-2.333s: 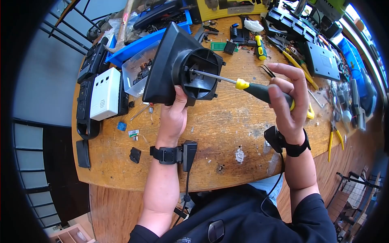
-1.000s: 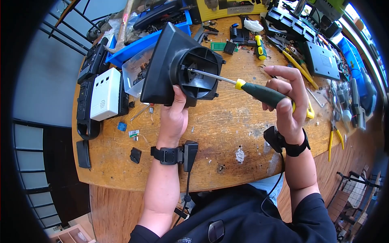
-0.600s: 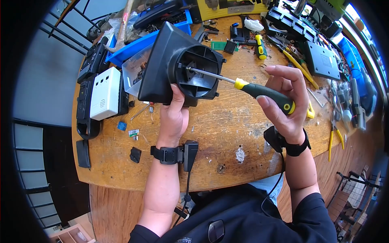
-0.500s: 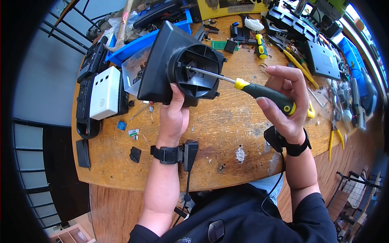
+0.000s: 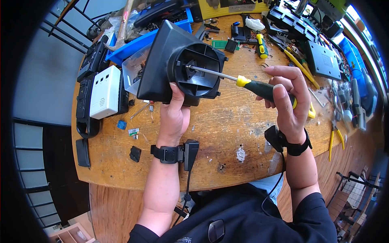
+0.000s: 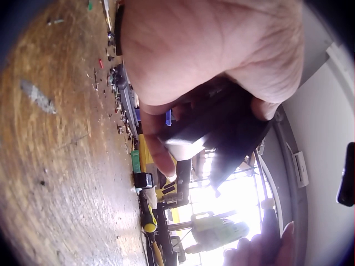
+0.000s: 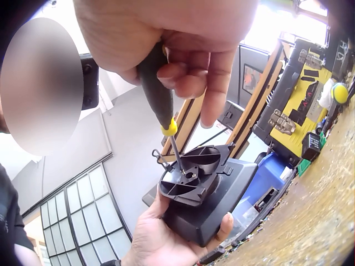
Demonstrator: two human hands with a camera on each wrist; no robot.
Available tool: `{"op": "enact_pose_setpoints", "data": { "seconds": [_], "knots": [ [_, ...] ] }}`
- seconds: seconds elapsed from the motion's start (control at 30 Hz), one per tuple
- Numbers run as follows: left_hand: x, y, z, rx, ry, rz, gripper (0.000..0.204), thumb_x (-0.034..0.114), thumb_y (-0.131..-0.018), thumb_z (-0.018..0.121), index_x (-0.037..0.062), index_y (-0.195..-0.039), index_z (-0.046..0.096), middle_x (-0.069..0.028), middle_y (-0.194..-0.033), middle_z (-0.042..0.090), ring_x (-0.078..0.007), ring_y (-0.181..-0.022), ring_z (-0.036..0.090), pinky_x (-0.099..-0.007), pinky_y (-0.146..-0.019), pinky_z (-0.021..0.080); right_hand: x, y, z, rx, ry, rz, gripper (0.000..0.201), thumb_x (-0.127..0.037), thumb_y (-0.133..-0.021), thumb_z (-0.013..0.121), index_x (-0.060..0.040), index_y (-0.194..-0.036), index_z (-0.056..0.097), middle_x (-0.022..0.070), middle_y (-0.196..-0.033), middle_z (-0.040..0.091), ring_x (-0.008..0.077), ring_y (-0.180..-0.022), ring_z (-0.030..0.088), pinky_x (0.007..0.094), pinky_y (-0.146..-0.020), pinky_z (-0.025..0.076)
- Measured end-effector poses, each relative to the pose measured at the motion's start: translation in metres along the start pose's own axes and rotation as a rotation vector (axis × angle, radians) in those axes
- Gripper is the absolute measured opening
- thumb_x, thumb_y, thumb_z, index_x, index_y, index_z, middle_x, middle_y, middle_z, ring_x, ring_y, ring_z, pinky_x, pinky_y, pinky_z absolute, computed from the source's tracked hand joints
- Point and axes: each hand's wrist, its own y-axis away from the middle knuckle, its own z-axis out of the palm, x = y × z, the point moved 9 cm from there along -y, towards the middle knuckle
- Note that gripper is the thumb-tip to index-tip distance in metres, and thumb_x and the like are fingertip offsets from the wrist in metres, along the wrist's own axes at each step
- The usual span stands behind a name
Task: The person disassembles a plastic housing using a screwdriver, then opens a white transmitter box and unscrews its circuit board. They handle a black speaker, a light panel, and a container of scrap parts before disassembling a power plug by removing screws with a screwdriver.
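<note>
My left hand (image 5: 175, 115) holds a black plastic housing (image 5: 156, 73) from below, its thumb against the side of the round opening. The housing flares out to a wide end on the left, while the opening, crossed by ribs, faces right. My right hand (image 5: 292, 107) grips the dark green handle of a screwdriver (image 5: 259, 89) with a yellow collar, index finger extended away from it. The shaft reaches into the opening, its tip at a small inner bracket. In the right wrist view the screwdriver (image 7: 158, 91) points down at the ribbed back of the housing (image 7: 205, 216).
Blue bin (image 5: 152, 34) and clear box (image 5: 131, 83) stand behind the housing, with a white device (image 5: 106, 95) to the left. A second screwdriver (image 5: 261, 46), a grey device (image 5: 323, 60) and yellow-handled pliers (image 5: 332, 139) lie to the back and right on the wooden table (image 5: 219, 141).
The housing has shifted slightly left and upward in my left hand's hold. My right thumb and fingers have rolled along the screwdriver handle, back and forth, while its tip stays in the opening.
</note>
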Motion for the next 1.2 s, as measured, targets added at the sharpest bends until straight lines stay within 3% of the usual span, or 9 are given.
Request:
{"op": "enact_pose_setpoints", "data": {
  "seconds": [0.13,0.57,0.97,1.03,1.13,1.2],
  "knots": [
    [0.003,0.000,0.007,-0.015,-0.005,0.011,0.050,0.040,-0.093,0.047,0.0114,-0.133,0.041,-0.0031,-0.133,0.045,-0.0196,-0.122,0.042,-0.0412,-0.104,0.031,-0.003,0.000,-0.005,0.031,-0.019,0.036,0.022,-0.011,-0.092,0.051,0.0027,-0.109,0.050,0.0035,-0.083,0.060,0.0046,-0.073,0.056,0.0159,-0.064,0.040],
    [0.000,0.000,-0.001,-0.015,0.093,-0.009,0.050,0.045,-0.093,0.045,0.0129,-0.131,0.044,-0.0035,-0.132,0.047,-0.0202,-0.121,0.044,-0.0417,-0.104,0.032,-0.001,0.001,-0.008,0.076,-0.022,0.065,0.020,-0.006,-0.090,0.048,0.0022,-0.108,0.050,0.0028,-0.081,0.060,0.0056,-0.075,0.058,0.0166,-0.067,0.040],
    [0.001,0.001,0.002,-0.067,0.108,0.006,0.046,0.042,-0.093,0.045,0.0141,-0.130,0.046,-0.0022,-0.132,0.047,-0.0195,-0.121,0.043,-0.0418,-0.105,0.030,0.002,0.001,-0.008,0.057,0.080,0.075,0.024,-0.003,-0.087,0.055,0.0033,-0.109,0.050,0.0035,-0.083,0.057,0.0028,-0.061,0.047,0.0177,-0.054,0.035],
    [0.001,0.001,-0.004,-0.056,0.090,0.040,0.045,0.040,-0.094,0.046,0.0141,-0.130,0.046,-0.0021,-0.132,0.047,-0.0195,-0.121,0.043,-0.0421,-0.105,0.030,-0.011,-0.001,-0.003,0.015,0.097,-0.153,0.029,-0.005,-0.084,0.060,0.0036,-0.111,0.050,0.0018,-0.075,0.055,0.0026,-0.055,0.042,0.0191,-0.048,0.030],
    [0.003,0.002,-0.004,-0.061,0.076,0.048,0.044,0.039,-0.093,0.046,0.0139,-0.130,0.046,-0.0020,-0.132,0.046,-0.0196,-0.121,0.043,-0.0425,-0.106,0.029,-0.016,-0.002,0.001,-0.036,0.182,-0.276,0.034,-0.009,-0.084,0.061,0.0044,-0.113,0.050,0.0024,-0.073,0.054,0.0026,-0.052,0.041,0.0195,-0.047,0.029],
    [0.003,0.001,-0.004,-0.065,0.079,0.048,0.044,0.038,-0.093,0.047,0.0140,-0.130,0.046,-0.0020,-0.133,0.046,-0.0197,-0.122,0.042,-0.0427,-0.106,0.029,-0.014,-0.002,-0.003,-0.092,0.128,-0.231,0.035,-0.011,-0.085,0.061,0.0043,-0.114,0.050,0.0018,-0.069,0.053,0.0025,-0.051,0.040,0.0196,-0.046,0.028]
  ]
}}
